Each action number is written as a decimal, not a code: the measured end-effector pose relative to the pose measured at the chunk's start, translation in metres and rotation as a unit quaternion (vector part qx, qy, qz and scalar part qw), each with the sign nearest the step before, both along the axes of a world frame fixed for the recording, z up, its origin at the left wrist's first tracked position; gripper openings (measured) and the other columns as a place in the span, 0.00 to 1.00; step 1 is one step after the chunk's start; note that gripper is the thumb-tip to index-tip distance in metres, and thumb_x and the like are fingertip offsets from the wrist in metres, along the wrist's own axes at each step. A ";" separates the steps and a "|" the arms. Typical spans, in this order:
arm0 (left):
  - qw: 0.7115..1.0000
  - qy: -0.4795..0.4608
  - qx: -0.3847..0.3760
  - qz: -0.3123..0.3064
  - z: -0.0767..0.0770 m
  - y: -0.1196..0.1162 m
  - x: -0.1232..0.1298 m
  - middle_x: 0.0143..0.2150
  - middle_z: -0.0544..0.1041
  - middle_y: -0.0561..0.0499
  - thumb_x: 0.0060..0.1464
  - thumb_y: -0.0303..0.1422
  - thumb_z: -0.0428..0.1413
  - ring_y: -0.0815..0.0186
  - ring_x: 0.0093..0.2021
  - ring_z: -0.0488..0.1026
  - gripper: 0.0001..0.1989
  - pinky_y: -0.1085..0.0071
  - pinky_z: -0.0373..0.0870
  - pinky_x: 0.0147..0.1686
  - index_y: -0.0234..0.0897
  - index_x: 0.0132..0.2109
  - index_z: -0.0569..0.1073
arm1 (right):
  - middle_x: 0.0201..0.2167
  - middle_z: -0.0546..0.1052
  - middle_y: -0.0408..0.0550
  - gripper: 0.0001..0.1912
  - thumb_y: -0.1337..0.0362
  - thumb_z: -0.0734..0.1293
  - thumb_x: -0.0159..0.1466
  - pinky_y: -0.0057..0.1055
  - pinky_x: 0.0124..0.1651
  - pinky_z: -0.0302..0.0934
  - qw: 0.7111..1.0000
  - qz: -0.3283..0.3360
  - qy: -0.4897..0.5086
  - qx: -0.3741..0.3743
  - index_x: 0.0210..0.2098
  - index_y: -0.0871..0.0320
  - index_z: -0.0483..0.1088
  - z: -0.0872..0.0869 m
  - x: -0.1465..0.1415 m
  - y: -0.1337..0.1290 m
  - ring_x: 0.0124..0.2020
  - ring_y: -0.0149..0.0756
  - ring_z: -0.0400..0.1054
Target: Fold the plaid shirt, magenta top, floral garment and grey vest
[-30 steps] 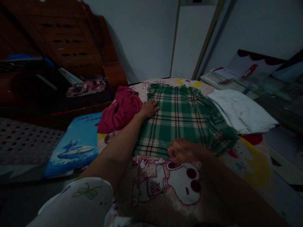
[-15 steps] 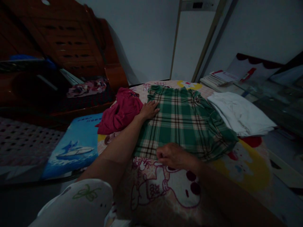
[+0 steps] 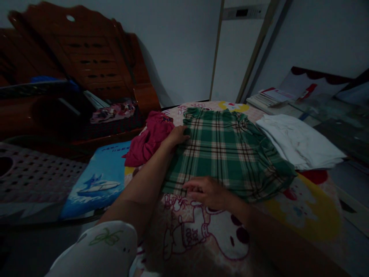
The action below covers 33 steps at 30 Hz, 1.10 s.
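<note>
Across a pink, cartoon-printed cover [image 3: 198, 231], the near field is busy! On the left sits a crumpled magenta cloth [image 3: 151, 138], tight beside the left hand and partly screened by the forearm. Beyond it lies a blue picture sheet [image 3: 98, 181] with a white boat, next to a woven surface [image 3: 43, 173], and behind them rises a carved wooden chair [image 3: 89, 57] with a patterned cloth [image 3: 113, 112] on its seat. Over on the right, a folded white cloth [image 3: 301, 140] crowds the side of the centrepiece, and a stack of papers [image 3: 268, 97] lies farther back.

And here is that centrepiece: a green plaid garment [image 3: 219, 144], in the middle of the cover, between the magenta and white cloths! Cream and dark lines cross the green; it spreads fairly flat through the middle, gathered along the far edge, bunched and wrinkled down the right side. The left hand [image 3: 178, 135] is at its left edge, fingers bent; whether they grip fabric, I cannot tell. The right hand [image 3: 206, 191] is at the near hem, fingers loosely curled, and a pinch of cloth there cannot be made out either.
</note>
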<state>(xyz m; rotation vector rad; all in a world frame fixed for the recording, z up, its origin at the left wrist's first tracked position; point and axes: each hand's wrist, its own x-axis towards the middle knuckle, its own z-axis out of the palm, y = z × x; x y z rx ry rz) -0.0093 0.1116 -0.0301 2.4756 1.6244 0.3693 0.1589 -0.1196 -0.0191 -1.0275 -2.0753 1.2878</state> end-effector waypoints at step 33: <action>0.979 -0.161 -0.122 0.003 0.025 -0.163 -0.062 0.28 0.73 0.54 0.49 0.35 0.55 0.66 0.30 0.71 0.05 0.73 0.61 0.29 0.37 0.32 0.69 | 0.28 0.77 0.47 0.17 0.59 0.68 0.57 0.22 0.19 0.60 0.971 -0.063 0.157 -0.170 0.42 0.63 0.75 -0.035 0.001 0.013 0.21 0.29 0.70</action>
